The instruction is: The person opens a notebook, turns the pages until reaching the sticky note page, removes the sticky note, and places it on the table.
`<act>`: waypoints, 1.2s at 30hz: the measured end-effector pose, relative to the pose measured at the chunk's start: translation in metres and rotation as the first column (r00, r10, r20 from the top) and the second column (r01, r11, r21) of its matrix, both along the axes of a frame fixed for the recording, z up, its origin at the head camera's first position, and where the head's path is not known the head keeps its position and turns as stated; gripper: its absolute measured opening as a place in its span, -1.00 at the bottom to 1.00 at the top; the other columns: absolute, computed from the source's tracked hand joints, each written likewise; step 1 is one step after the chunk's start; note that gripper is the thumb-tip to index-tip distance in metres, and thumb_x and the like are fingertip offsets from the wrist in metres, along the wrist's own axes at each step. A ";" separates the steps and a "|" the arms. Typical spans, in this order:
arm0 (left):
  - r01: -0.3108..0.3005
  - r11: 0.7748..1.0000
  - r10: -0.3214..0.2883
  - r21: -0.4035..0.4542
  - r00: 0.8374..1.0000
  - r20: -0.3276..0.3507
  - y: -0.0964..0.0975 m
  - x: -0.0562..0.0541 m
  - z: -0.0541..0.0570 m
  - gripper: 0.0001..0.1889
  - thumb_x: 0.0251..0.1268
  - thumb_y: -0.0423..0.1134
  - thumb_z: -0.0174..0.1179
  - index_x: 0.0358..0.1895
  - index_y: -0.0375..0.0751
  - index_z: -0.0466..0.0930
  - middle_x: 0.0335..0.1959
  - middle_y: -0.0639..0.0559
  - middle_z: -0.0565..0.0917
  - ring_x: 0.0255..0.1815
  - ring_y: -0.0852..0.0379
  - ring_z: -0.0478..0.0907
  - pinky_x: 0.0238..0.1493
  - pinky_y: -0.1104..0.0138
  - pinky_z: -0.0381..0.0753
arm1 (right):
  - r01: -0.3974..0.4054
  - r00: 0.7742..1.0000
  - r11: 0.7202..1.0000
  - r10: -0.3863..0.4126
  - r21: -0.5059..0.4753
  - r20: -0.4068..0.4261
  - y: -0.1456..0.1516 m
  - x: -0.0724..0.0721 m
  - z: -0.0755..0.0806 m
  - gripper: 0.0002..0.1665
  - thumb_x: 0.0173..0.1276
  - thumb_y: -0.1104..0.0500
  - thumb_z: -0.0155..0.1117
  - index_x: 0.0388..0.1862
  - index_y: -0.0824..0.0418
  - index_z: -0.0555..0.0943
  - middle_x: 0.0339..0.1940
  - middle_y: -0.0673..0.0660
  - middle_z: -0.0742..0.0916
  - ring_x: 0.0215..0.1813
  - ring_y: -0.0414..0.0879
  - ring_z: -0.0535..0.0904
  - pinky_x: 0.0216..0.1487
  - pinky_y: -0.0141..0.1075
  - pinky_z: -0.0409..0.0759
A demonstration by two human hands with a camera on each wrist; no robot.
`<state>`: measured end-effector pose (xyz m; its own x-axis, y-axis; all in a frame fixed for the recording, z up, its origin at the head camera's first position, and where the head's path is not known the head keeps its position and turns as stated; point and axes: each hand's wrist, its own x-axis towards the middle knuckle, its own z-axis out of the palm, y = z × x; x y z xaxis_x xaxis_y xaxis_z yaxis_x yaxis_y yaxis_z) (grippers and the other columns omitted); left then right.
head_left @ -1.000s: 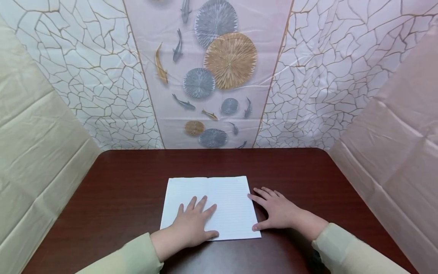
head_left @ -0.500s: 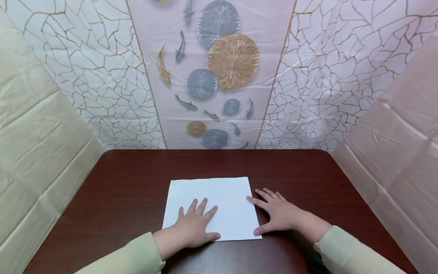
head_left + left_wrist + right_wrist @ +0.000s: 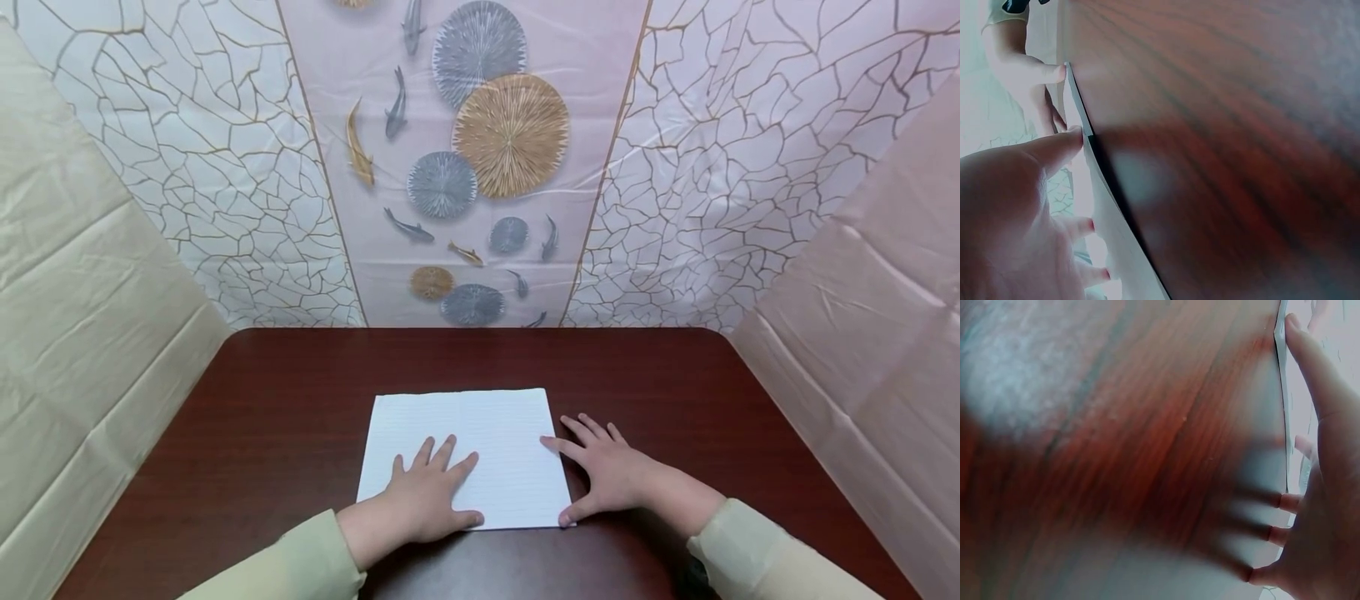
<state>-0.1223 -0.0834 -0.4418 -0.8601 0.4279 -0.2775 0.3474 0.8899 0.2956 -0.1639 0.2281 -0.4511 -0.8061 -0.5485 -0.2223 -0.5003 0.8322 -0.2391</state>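
Observation:
An open notebook [image 3: 517, 467] with white lined pages lies flat on the dark red-brown table. My left hand [image 3: 423, 500] rests on its left page with the fingers spread and the thumb at the near edge, past the middle fold. At the notebook's right side is my right hand [image 3: 615, 475], fingers spread. Its index fingertip touches the right page edge, its thumb the near right corner, while the other fingertips reach over the table. The left wrist view shows the left palm [image 3: 1010, 219] above the notebook's side [image 3: 1122, 244]; the right wrist view shows the right hand [image 3: 1335, 487] beside the page edge.
The wooden table [image 3: 300, 367] extends around the notebook on all sides. A patterned cloth backdrop [image 3: 465, 233] hangs behind its far edge. Beige cloth walls [image 3: 97, 350] stand along the left and right sides. Light green sleeves [image 3: 315, 558] cover both forearms.
My right thumb has slid along the right page edge toward the near corner. The left hand stays in place on the page. The head view has shifted slightly.

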 end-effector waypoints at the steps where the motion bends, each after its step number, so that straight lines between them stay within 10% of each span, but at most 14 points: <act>1: -0.001 1.000 0.001 0.001 1.000 -0.001 0.000 0.000 0.001 -0.14 0.20 0.42 0.14 0.54 0.17 0.20 0.58 -0.15 0.07 0.56 -0.32 -0.06 0.26 -0.48 0.00 | 0.001 1.000 1.000 -0.001 -0.003 -0.005 0.000 0.000 0.000 0.34 -0.19 -0.72 0.23 0.58 -0.22 0.17 0.60 0.23 0.14 0.58 0.32 -0.06 0.35 0.44 -0.01; 13: -0.014 1.000 0.014 0.019 1.000 -0.014 0.001 0.001 0.001 -0.13 0.19 0.41 0.16 0.53 0.14 0.21 0.58 -0.16 0.08 0.56 -0.32 -0.06 0.27 -0.47 0.00 | 0.001 0.998 1.000 -0.002 -0.007 -0.067 -0.002 0.002 -0.002 0.25 -0.10 -0.70 0.21 0.54 -0.19 0.25 0.57 0.26 0.20 0.55 0.35 0.02 0.33 0.45 0.05; 25: 0.035 0.997 -0.047 -0.068 0.981 -0.187 0.005 0.004 -0.005 -0.14 0.17 0.42 0.16 0.46 0.02 0.35 0.49 -0.19 0.27 0.50 -0.32 0.11 0.40 -0.29 0.01 | 0.002 0.997 1.000 -0.002 0.004 -0.078 0.000 0.000 -0.004 0.25 -0.12 -0.73 0.17 0.53 -0.22 0.27 0.56 0.25 0.23 0.55 0.34 0.05 0.33 0.43 0.09; 36: 0.135 0.986 -0.166 -0.103 0.888 -0.429 0.021 0.012 0.005 -0.43 0.19 0.38 0.18 -0.02 0.00 0.66 0.15 -0.04 0.60 0.28 -0.14 0.45 0.30 -0.14 0.33 | 0.004 0.997 1.000 -0.004 -0.001 -0.078 -0.002 -0.001 -0.005 0.21 -0.10 -0.74 0.13 0.52 -0.23 0.29 0.56 0.25 0.23 0.54 0.34 0.06 0.33 0.42 0.10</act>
